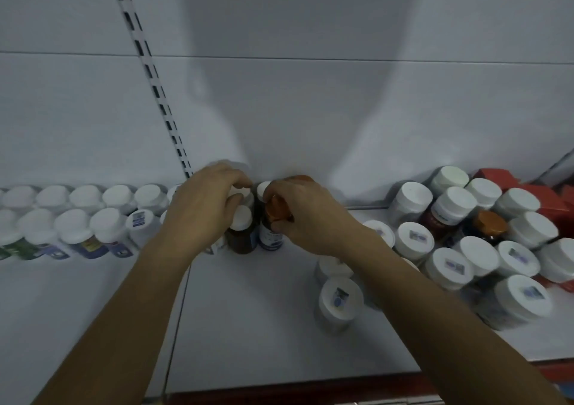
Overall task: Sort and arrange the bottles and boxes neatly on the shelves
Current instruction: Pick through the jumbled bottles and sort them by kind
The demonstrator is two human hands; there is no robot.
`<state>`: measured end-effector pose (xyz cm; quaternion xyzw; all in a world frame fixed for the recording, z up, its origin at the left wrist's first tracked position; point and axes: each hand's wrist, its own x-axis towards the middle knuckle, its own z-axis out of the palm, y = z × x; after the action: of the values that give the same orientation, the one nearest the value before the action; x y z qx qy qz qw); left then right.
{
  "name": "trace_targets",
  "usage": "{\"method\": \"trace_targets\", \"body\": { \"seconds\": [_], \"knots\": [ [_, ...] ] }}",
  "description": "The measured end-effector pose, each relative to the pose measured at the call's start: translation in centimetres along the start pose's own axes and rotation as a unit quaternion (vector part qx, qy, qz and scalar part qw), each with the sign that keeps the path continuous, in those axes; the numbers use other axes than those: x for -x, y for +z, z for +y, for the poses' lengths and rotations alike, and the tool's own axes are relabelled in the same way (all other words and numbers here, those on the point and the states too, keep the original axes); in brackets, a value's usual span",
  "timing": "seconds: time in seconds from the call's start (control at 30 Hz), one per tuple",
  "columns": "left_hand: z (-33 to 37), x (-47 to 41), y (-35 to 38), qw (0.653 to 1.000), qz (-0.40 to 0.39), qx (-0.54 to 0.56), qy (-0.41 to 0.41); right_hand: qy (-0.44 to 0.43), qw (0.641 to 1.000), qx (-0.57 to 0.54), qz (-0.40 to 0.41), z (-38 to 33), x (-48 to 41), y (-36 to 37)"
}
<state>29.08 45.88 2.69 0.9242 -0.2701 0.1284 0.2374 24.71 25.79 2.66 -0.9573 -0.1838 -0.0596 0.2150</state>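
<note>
On the shelf [248, 311], the right hand [306, 218] pinches the orange-cap bottle [272, 237], touching the brown bottle [242, 240] on its right. The left hand [205, 202] curls round a white-cap bottle [242, 192] just behind the brown bottle. Neat rows [77, 221] stand to its left.

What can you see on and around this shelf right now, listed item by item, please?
Shelf: one, white, across the view.
Slotted upright: one, white, on the back panel, left of centre.
Left bottles: roughly a dozen, white caps, two rows at left.
Right bottles: about fifteen, white caps, loose cluster at right.
Brown bottle: one, white cap, centre front.
Held orange-capped bottle: one, centre.
Second orange-capped bottle: one, dark, inside the right cluster.
Red boxes: several, back right.
Left hand: fingers curled round a centre white-capped bottle.
Right hand: grips the held orange-capped bottle.
</note>
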Motion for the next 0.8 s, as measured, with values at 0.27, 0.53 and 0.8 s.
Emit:
{"method": "trace_targets", "body": {
  "seconds": [0.27,0.53,0.8],
  "knots": [
    [0.5,-0.3,-1.0,0.999,-0.022,-0.024,-0.003,0.042,0.996,-0.063,0.037,1.5,1.7,-2.4],
    [9.1,-5.5,2.0,0.990,-0.103,-0.029,0.090,0.199,0.979,0.028,0.043,8.3,8.3,-9.0],
    [17.6,-7.9,7.1,0.964,-0.219,-0.050,0.141,0.350,0.913,0.176,0.111,15.2,16.3,-13.4]
  ]
}}
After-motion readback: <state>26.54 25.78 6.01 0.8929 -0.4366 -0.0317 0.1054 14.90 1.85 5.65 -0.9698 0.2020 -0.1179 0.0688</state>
